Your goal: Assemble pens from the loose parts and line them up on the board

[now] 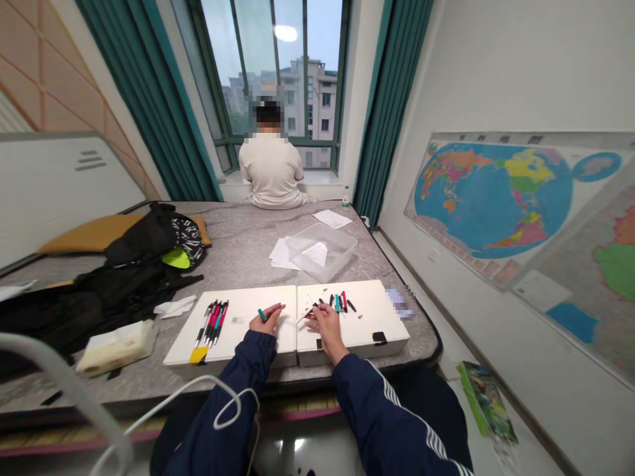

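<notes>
My left hand (268, 320) is closed around a teal pen barrel (262, 315), held over the left white box (238, 344). Between the fingertips of my right hand (326, 326) is a thin pen refill (304, 316), slanting down to the left above the right white box (370, 324). Just beyond my right hand lie loose pen parts (342, 302) in black, teal and red, with tiny pieces scattered about. Several assembled pens (213, 324) with red, black and teal barrels lie side by side on the left box.
A clear plastic bin (342, 254) and white papers (282, 254) lie beyond the boxes. To the left are a tissue pack (116, 347) and black bags (129, 284). A white cable (171, 400) loops by my left sleeve. A person (271, 165) sits at the window.
</notes>
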`<move>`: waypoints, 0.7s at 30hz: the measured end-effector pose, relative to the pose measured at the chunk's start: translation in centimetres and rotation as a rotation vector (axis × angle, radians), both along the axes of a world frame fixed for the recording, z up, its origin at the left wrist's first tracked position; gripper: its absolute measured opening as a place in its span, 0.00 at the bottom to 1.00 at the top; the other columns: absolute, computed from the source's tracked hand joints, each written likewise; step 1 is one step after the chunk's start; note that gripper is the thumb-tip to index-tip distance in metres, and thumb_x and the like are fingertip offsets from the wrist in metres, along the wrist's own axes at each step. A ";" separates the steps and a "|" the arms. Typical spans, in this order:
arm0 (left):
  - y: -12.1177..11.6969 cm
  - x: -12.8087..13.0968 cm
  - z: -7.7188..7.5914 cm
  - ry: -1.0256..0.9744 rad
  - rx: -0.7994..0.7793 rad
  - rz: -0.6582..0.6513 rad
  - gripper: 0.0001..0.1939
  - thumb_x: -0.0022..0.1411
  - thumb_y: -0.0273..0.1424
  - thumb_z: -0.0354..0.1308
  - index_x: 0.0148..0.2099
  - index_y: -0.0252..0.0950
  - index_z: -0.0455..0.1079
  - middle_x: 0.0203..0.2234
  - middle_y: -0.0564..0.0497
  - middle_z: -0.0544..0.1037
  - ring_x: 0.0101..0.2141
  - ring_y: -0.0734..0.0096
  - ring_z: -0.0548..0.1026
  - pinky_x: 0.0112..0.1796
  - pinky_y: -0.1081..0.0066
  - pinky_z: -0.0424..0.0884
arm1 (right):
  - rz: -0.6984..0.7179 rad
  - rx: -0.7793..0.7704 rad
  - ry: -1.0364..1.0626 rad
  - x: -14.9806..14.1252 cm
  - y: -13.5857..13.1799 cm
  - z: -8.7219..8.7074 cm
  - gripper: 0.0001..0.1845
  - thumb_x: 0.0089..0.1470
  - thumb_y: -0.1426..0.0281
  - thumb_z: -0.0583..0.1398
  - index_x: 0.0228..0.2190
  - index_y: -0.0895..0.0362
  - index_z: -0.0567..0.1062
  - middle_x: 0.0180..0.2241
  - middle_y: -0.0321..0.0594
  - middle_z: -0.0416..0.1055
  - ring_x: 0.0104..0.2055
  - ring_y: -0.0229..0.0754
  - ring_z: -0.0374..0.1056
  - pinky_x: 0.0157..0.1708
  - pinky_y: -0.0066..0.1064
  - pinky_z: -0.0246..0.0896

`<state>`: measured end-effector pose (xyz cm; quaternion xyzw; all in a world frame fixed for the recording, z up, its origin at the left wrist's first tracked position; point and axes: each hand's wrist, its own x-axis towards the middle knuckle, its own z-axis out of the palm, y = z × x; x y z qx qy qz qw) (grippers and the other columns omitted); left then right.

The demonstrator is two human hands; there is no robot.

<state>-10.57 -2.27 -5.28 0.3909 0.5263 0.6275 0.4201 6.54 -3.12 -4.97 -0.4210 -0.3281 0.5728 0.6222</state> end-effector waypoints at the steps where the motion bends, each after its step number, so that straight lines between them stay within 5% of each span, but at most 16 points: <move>1: 0.1 0.0 -0.1 -0.005 -0.001 0.005 0.25 0.44 0.41 0.66 0.42 0.30 0.75 0.37 0.38 0.79 0.11 0.87 0.57 0.13 0.77 0.55 | 0.007 0.007 0.006 0.0 0.0 0.0 0.20 0.42 0.58 0.65 0.30 0.57 0.65 0.26 0.36 0.71 0.31 0.42 0.73 0.24 0.29 0.72; 21: 0.2 0.1 0.0 -0.023 0.011 0.040 0.24 0.43 0.40 0.67 0.40 0.29 0.74 0.34 0.38 0.80 0.12 0.87 0.58 0.13 0.77 0.54 | 0.012 0.028 0.067 0.3 -0.3 -0.1 0.19 0.42 0.61 0.65 0.32 0.55 0.63 0.25 0.33 0.69 0.31 0.42 0.74 0.25 0.29 0.71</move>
